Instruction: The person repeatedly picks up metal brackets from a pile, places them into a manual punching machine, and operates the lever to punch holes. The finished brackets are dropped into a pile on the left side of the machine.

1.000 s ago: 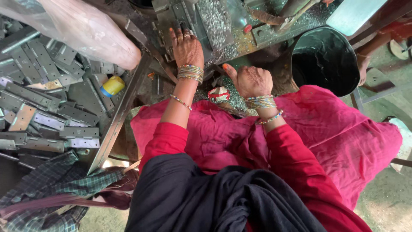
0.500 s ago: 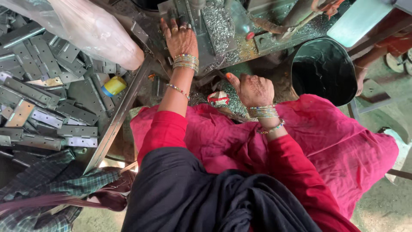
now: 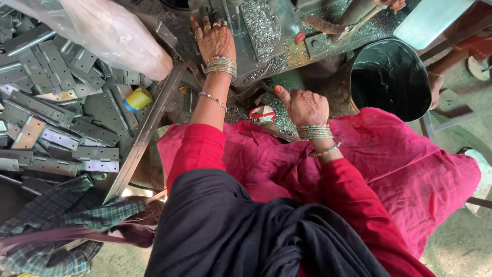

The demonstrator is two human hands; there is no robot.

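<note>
With her left hand (image 3: 215, 38) laid open and flat on the metal piece (image 3: 205, 10) at the machine, top centre, and her right hand (image 3: 303, 105) fisted mid-frame over swarf (image 3: 259, 23), loose bangles (image 3: 221, 65) could snag

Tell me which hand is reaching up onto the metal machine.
The left hand: its arm is stretched forward, fingers spread flat on the grey machine. The right hand is a loose fist drawn back near the lap, beside the black bucket.

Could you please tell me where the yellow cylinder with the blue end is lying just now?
In the head view, the yellow cylinder lies left of the left hand, among grey metal hinges, just below the plastic bag.
</note>
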